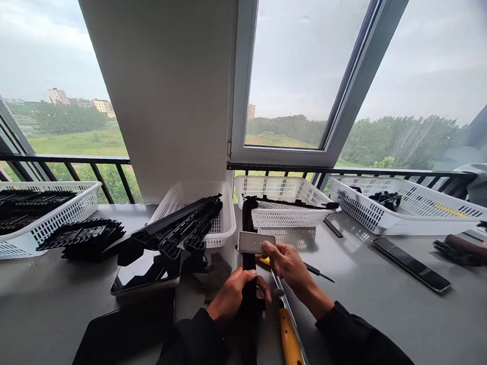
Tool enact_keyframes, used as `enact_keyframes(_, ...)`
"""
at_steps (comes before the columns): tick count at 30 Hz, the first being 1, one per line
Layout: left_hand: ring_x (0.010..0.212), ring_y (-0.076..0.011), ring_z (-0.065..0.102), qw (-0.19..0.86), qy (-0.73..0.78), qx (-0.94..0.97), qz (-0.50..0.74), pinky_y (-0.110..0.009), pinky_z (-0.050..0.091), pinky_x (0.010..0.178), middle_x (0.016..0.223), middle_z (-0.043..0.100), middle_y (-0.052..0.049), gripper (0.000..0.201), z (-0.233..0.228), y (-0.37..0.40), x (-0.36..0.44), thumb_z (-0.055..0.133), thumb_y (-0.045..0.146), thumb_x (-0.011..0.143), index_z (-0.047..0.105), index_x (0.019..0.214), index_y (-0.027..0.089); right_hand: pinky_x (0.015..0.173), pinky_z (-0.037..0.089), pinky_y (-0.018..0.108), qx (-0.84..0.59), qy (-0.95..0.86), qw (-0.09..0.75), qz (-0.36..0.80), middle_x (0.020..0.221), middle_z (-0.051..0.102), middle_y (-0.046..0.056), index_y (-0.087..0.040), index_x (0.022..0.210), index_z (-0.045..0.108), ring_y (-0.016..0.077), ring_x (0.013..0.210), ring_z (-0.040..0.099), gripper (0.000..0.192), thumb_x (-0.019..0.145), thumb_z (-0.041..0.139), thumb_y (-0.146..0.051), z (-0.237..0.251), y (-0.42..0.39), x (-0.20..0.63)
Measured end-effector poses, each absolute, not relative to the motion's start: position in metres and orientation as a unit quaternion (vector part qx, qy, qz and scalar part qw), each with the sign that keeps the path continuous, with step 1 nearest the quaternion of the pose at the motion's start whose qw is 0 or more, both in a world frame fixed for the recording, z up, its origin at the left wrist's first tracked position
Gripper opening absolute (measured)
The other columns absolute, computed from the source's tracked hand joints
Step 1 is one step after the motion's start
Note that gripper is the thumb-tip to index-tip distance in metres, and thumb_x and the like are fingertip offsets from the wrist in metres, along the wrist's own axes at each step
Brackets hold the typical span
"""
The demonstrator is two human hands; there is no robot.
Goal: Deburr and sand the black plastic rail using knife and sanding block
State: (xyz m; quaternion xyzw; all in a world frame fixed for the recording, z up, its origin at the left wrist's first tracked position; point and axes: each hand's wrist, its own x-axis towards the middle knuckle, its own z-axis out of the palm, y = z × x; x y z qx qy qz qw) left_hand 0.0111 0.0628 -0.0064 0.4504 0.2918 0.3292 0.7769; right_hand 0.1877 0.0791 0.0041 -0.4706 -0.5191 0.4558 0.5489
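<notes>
Nearest, at 6 o'clock, a yellow-handled tool [290,346] lies on the grey table [376,306] between the person's two dark sleeves. Just above it the left hand [233,297] has its grip closed round a long black strip [247,258], which stands on end and runs up toward 12 o'clock. The right hand [288,264] pinches a small grey flat plate [256,242] between thumb and fingertips, holding it against the strip's upper part; the grip is narrow and full.

At 8 o'clock a black flat sheet [121,333] lies on the table, and beyond it a shallow metal tray [145,283] with dark parts on it. At 3 o'clock a long dark bar [411,263] lies flat, well apart from the hands, with a brown-handled tool [471,251] farther right.

Farther back, a row of white mesh baskets: one at 11 o'clock [221,222] with long black strips jutting out of it, one at 12 o'clock [285,202], one at 2 o'clock [412,212] holding a few small black pieces, and one at 9 o'clock [45,220] filled with black parts. A stack of black parts [83,237] sits beside the last.

Behind all this are a black railing [83,158] and windows [311,64].
</notes>
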Motion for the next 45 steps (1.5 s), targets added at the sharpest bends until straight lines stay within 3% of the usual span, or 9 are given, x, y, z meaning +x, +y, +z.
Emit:
enact_keyframes(4, 0.047, -0.0206, 0.067, 0.780, 0.284, 0.454, 0.324, -0.032, 0.054, 0.050, 0.070, 0.076, -0.003, 0.039, -0.003, 0.062, 0.009, 0.065, 0.050, 0.086, 0.066, 0.108, 0.017, 0.044, 0.039, 0.028, -0.468, -0.520, 0.553, 0.453, 0.042, 0.039, -0.007, -0.023, 0.058, 0.058, 0.0094, 0.040, 0.031, 0.062, 0.083, 0.072, -0.078, 0.004, 0.077, 0.182)
enact_keyframes(9, 0.051, -0.0192, 0.065, 0.761, 0.301, 0.459, 0.346, -0.029, 0.052, 0.051, 0.061, 0.069, -0.005, 0.042, -0.007, 0.062, 0.009, 0.063, 0.056, 0.090, 0.065, 0.076, 0.016, 0.039, 0.021, 0.023, -0.460, -0.533, 0.535, 0.468, 0.045, 0.038, -0.007, -0.020, 0.056, 0.057, 0.0074, 0.042, 0.027, 0.062, 0.078, 0.077, -0.075, 0.001, 0.075, 0.174)
enact_keyframes(14, 0.037, -0.0136, 0.049, 0.743, 0.324, 0.456, 0.366, -0.024, 0.046, 0.035, 0.056, 0.058, 0.007, 0.037, -0.011, 0.062, 0.011, 0.060, 0.058, 0.094, 0.060, 0.102, 0.022, 0.052, 0.045, 0.027, -0.450, -0.505, 0.578, 0.456, 0.059, 0.054, -0.001, -0.019, 0.066, 0.062, 0.0135, 0.055, 0.049, 0.057, 0.081, 0.075, -0.073, 0.002, 0.073, 0.175)
enact_keyframes(20, 0.037, -0.0138, 0.045, 0.753, 0.303, 0.468, 0.351, -0.025, 0.049, 0.034, 0.052, 0.055, 0.008, 0.037, -0.008, 0.060, 0.010, 0.061, 0.055, 0.093, 0.061, 0.106, 0.020, 0.043, 0.024, 0.025, -0.481, -0.464, 0.627, 0.400, 0.051, 0.033, -0.009, -0.024, 0.061, 0.047, 0.0090, 0.047, 0.026, 0.059, 0.085, 0.072, -0.072, 0.003, 0.078, 0.190)
enact_keyframes(26, 0.036, -0.0128, 0.047, 0.750, 0.297, 0.475, 0.351, -0.023, 0.042, 0.038, 0.051, 0.056, 0.005, 0.038, -0.007, 0.062, 0.008, 0.054, 0.055, 0.098, 0.062, 0.091, 0.019, 0.045, 0.026, 0.025, -0.472, -0.496, 0.588, 0.431, 0.054, 0.042, -0.006, -0.021, 0.060, 0.055, 0.0094, 0.050, 0.031, 0.056, 0.076, 0.081, -0.068, 0.002, 0.079, 0.188)
enact_keyframes(32, 0.036, -0.0129, 0.043, 0.755, 0.284, 0.493, 0.327, -0.021, 0.038, 0.041, 0.049, 0.059, 0.007, 0.044, -0.003, 0.062, 0.005, 0.053, 0.049, 0.099, 0.057, 0.129, 0.017, 0.042, 0.021, 0.024, -0.485, -0.470, 0.614, 0.409, 0.052, 0.028, -0.010, -0.026, 0.059, 0.039, 0.0081, 0.047, 0.021, 0.061, 0.078, 0.076, -0.071, 0.007, 0.084, 0.204)
enact_keyframes(35, 0.035, -0.0127, 0.042, 0.757, 0.279, 0.498, 0.318, -0.022, 0.039, 0.040, 0.049, 0.058, 0.008, 0.041, -0.002, 0.063, 0.004, 0.056, 0.044, 0.096, 0.058, 0.127, 0.018, 0.042, 0.022, 0.024, -0.486, -0.468, 0.614, 0.409, 0.053, 0.029, -0.010, -0.026, 0.060, 0.040, 0.0081, 0.047, 0.022, 0.060, 0.077, 0.077, -0.070, 0.005, 0.087, 0.209)
enact_keyframes(40, 0.036, -0.0115, 0.048, 0.761, 0.271, 0.509, 0.298, -0.020, 0.039, 0.038, 0.053, 0.066, 0.002, 0.021, -0.003, 0.065, 0.004, 0.062, 0.035, 0.087, 0.059, 0.100, 0.019, 0.043, 0.020, 0.024, -0.494, -0.458, 0.627, 0.391, 0.053, 0.028, -0.010, -0.027, 0.061, 0.037, 0.0084, 0.048, 0.021, 0.061, 0.079, 0.073, -0.073, 0.002, 0.091, 0.212)
enact_keyframes(45, 0.034, -0.0130, 0.053, 0.773, 0.272, 0.492, 0.294, -0.021, 0.045, 0.035, 0.059, 0.065, 0.005, 0.036, -0.005, 0.066, 0.003, 0.058, 0.035, 0.088, 0.055, 0.120, 0.019, 0.044, 0.019, 0.025, -0.480, -0.501, 0.582, 0.424, 0.053, 0.029, -0.009, -0.026, 0.058, 0.042, 0.0084, 0.048, 0.022, 0.059, 0.076, 0.076, -0.071, -0.004, 0.090, 0.205)
